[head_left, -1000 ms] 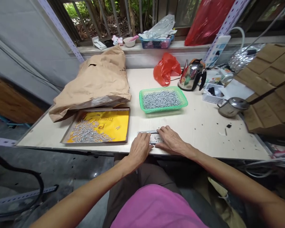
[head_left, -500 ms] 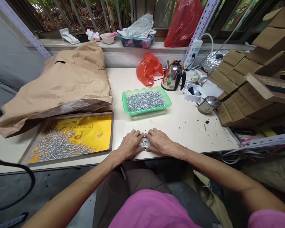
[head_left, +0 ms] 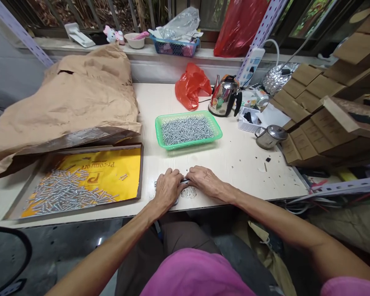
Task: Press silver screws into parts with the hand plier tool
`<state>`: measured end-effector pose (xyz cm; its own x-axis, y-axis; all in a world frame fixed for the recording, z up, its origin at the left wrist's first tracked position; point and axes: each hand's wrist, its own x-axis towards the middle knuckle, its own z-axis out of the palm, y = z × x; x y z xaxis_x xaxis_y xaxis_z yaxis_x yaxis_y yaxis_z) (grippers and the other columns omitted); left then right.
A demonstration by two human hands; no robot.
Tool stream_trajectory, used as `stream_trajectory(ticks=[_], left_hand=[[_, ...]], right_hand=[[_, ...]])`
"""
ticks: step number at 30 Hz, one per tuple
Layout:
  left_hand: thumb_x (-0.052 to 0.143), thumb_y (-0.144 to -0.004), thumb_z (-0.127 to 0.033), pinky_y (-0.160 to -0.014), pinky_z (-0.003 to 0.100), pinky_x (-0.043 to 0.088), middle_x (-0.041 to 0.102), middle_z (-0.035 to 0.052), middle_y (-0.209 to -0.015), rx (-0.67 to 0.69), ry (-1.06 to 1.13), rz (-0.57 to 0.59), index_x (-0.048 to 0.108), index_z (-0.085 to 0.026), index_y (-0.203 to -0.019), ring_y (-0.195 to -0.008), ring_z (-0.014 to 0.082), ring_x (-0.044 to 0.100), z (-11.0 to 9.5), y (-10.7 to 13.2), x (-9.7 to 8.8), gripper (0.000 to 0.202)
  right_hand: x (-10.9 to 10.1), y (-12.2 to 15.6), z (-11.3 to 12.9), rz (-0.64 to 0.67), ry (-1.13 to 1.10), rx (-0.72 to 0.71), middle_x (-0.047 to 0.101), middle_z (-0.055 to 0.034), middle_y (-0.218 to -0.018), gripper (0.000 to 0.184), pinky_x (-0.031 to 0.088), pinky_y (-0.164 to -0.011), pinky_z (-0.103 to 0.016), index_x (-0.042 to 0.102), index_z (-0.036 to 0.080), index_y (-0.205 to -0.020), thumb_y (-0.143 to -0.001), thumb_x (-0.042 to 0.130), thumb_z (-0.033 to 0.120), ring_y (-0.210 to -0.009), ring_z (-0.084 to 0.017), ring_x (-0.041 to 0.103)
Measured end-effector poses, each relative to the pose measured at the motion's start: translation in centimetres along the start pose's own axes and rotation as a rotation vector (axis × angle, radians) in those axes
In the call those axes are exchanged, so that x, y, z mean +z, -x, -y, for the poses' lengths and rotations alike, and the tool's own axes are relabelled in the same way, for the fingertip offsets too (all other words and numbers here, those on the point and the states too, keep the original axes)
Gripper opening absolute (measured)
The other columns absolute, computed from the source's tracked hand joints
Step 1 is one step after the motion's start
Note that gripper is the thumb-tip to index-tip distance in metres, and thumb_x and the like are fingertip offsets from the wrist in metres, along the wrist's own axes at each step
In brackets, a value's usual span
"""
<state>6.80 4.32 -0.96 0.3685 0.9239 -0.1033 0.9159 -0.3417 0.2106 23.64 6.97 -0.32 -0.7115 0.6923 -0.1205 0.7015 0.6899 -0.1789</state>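
Both hands meet near the table's front edge. My left hand [head_left: 167, 186] is closed, palm down, with fingers bent over a thin metal piece [head_left: 184, 181]; a shiny edge shows beside its wrist. My right hand [head_left: 203, 179] pinches the other end of that piece between thumb and fingers. Its exact kind is too small and too covered to make out. Under and between the hands, a scuffed patch [head_left: 188, 192] marks the tabletop. Beyond them stands a green plastic basket [head_left: 189, 146] full of small metal pins [head_left: 187, 129].
On the left, a shallow tray [head_left: 138, 172] holds loose screws [head_left: 64, 191] on a yellow sheet, with a brown paper sack [head_left: 80, 98] behind. A kettle [head_left: 224, 98], a red bag [head_left: 191, 88], a metal pot [head_left: 271, 137] and stacked cardboard boxes [head_left: 314, 135] stand farther back and right.
The flat metal piece seen between my hands has gone from the gap, baring the scuffed patch. My fingertips have come closer together on the thin piece. The view has shifted slightly.
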Motion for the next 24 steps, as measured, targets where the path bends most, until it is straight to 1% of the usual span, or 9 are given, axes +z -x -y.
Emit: stream_trajectory(ticks=[5, 7, 9, 12, 14, 16, 19, 21, 24], left_hand=[[0.049, -0.092, -0.044, -0.072, 0.033, 0.043, 0.064, 0.0088, -0.099, -0.009, -0.049, -0.004, 0.066, -0.018, -0.095, -0.100, 0.0251, 0.053, -0.3, 0.3, -0.2, 0.031], [0.054, -0.090, -0.043, -0.074, 0.034, 0.045, 0.064, 0.0089, -0.103, -0.010, -0.068, -0.018, 0.065, -0.018, -0.103, -0.101, 0.0260, 0.054, -0.4, 0.7, -0.2, 0.031], [0.059, -0.086, -0.043, -0.077, 0.036, 0.047, 0.063, 0.0095, -0.108, -0.018, -0.064, -0.050, 0.060, -0.018, -0.114, -0.103, 0.0270, 0.054, -0.4, 1.1, 0.1, 0.038], [0.063, -0.085, -0.037, -0.093, 0.039, 0.046, 0.057, 0.0143, -0.127, -0.046, -0.042, -0.150, 0.052, -0.013, -0.127, -0.115, 0.0291, 0.051, -0.8, 2.1, 1.1, 0.050], [0.062, -0.085, -0.030, -0.104, 0.041, 0.039, 0.048, 0.0173, -0.139, -0.018, -0.034, -0.217, 0.049, -0.011, -0.130, -0.128, 0.0313, 0.044, -1.5, 3.0, 2.2, 0.050], [0.060, -0.087, -0.029, -0.109, 0.044, 0.035, 0.044, 0.0174, -0.143, 0.053, -0.013, -0.258, 0.049, -0.011, -0.130, -0.135, 0.0326, 0.037, -2.6, 3.8, 3.2, 0.048], [0.055, -0.090, -0.038, -0.110, 0.046, 0.034, 0.046, 0.0154, -0.144, 0.135, 0.042, -0.278, 0.050, -0.014, -0.129, -0.139, 0.0327, 0.033, -4.2, 4.4, 4.4, 0.046], [0.052, -0.090, -0.042, -0.110, 0.047, 0.034, 0.047, 0.0144, -0.143, 0.145, 0.061, -0.268, 0.050, -0.015, -0.129, -0.139, 0.0326, 0.033, -4.9, 4.4, 5.0, 0.047], [0.050, -0.091, -0.044, -0.110, 0.048, 0.034, 0.049, 0.0136, -0.142, 0.126, 0.069, -0.253, 0.050, -0.015, -0.130, -0.137, 0.0321, 0.036, -5.3, 4.3, 5.4, 0.048]], right_hand=[[-0.3, 0.4, 0.5, -0.018, 0.003, 0.011, 0.062, -0.0076, -0.092, 0.020, 0.041, -0.076, -0.028, 0.066, 0.015, -0.096, -0.095, 0.051, 0.028, -0.087, -0.018, 0.055], [-0.3, 0.7, 0.5, -0.047, 0.000, 0.012, 0.062, -0.0085, -0.096, 0.023, 0.043, -0.078, -0.030, 0.065, 0.015, -0.104, -0.093, 0.053, 0.031, -0.089, -0.019, 0.055], [0.0, 0.9, 0.2, -0.083, -0.009, 0.002, 0.061, -0.0105, -0.103, 0.032, 0.045, -0.082, -0.033, 0.061, 0.015, -0.116, -0.091, 0.057, 0.034, -0.094, -0.022, 0.054], [0.6, 1.2, -0.8, -0.130, -0.067, -0.073, 0.057, -0.0152, -0.119, 0.054, 0.045, -0.091, -0.039, 0.051, 0.013, -0.130, -0.087, 0.061, 0.044, -0.107, -0.026, 0.052], [1.0, 1.4, -1.5, -0.177, -0.130, -0.095, 0.053, -0.0170, -0.130, 0.058, 0.042, -0.097, -0.042, 0.047, 0.013, -0.134, -0.089, 0.056, 0.048, -0.117, -0.027, 0.049], [1.4, 1.5, -2.2, -0.231, -0.165, -0.064, 0.051, -0.0169, -0.133, 0.050, 0.040, -0.101, -0.042, 0.047, 0.014, -0.135, -0.094, 0.049, 0.042, -0.123, -0.027, 0.047], [1.7, 1.2, -2.7, -0.262, -0.135, -0.016, 0.053, -0.0163, -0.131, 0.041, 0.039, -0.101, -0.040, 0.049, 0.013, -0.134, -0.097, 0.040, 0.027, -0.121, -0.025, 0.048], [1.7, 0.7, -2.6, -0.243, -0.081, 0.011, 0.054, -0.0153, -0.130, 0.040, 0.040, -0.098, -0.037, 0.050, 0.013, -0.134, -0.097, 0.038, 0.020, -0.117, -0.024, 0.049], [1.5, -0.3, -2.0, -0.174, 0.001, 0.046, 0.059, -0.0119, -0.121, 0.036, 0.039, -0.090, -0.032, 0.057, 0.017, -0.128, -0.095, 0.042, 0.018, -0.107, -0.022, 0.052]])
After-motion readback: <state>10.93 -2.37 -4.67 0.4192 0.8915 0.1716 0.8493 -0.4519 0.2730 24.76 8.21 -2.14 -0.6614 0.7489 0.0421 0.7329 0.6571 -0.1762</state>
